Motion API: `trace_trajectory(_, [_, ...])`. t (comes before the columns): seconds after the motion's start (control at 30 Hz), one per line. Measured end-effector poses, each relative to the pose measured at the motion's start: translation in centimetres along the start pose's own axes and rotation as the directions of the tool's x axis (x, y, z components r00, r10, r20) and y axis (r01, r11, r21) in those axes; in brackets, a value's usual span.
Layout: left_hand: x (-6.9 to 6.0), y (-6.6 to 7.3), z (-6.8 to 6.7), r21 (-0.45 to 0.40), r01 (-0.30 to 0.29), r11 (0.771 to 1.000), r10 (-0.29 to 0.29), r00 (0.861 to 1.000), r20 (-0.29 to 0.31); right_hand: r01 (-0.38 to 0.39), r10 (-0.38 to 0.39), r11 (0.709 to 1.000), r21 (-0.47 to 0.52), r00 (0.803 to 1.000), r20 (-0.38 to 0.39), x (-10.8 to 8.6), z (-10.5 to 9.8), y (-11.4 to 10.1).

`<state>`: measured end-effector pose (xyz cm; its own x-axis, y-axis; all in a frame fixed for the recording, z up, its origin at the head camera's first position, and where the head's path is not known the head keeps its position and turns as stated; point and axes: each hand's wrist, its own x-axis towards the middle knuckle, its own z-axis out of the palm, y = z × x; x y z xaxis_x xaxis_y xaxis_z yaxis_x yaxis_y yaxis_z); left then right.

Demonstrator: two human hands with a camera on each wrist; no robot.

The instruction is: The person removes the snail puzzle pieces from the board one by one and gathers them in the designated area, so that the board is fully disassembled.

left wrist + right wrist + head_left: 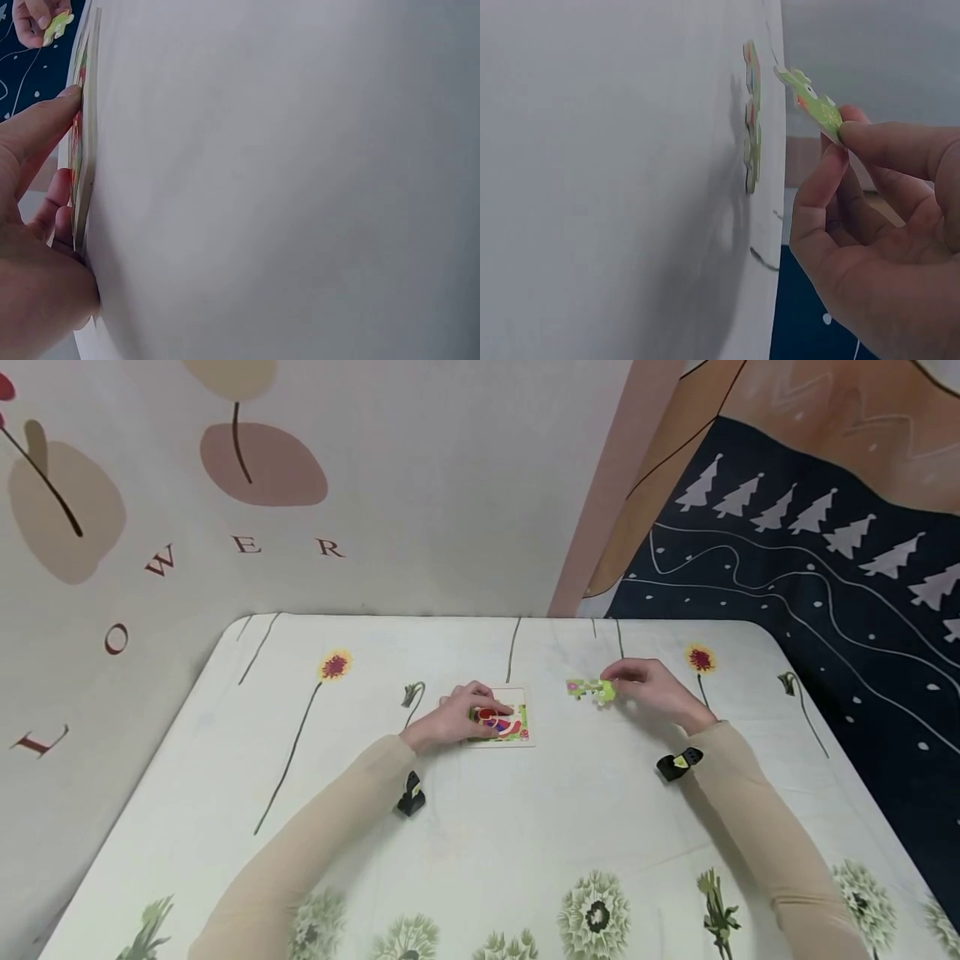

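A small flat puzzle board with a pale rim and a colourful picture lies on the table. My left hand rests on its left part, fingertips on the picture. In the left wrist view the board shows edge-on, with thumb and fingers on its picture side. My right hand pinches a green jigsaw piece between thumb and fingers, tilted and raised off the table. Close by, a few loose jigsaw pieces lie flat, partly overlapped by the held piece in the head view.
The table wears a white cloth printed with flowers and stems. A pale printed wall hanging stands behind it, and a dark blue one with white trees at the right. Each wrist bears a small black camera.
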<state>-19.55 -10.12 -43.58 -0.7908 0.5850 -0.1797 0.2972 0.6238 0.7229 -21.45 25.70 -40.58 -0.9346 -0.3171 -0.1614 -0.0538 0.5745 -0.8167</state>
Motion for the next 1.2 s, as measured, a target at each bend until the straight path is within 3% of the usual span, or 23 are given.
trace_trajectory(0.7, [-0.2, 0.0, -0.2, -0.001, -0.003, 1.000, 0.003, 1.000, 0.010, -0.050, 0.048, 0.996, -0.076, 0.999, -0.021, 0.5, -2.5, 2.0])
trace_trajectory(1.2, [-0.1, 0.1, -0.2, 0.003, -0.011, 1.000, 0.011, 1.000, 0.009, -0.119, 0.120, 0.986, -0.117, 0.993, 0.000, 1.8, -2.3, 1.7])
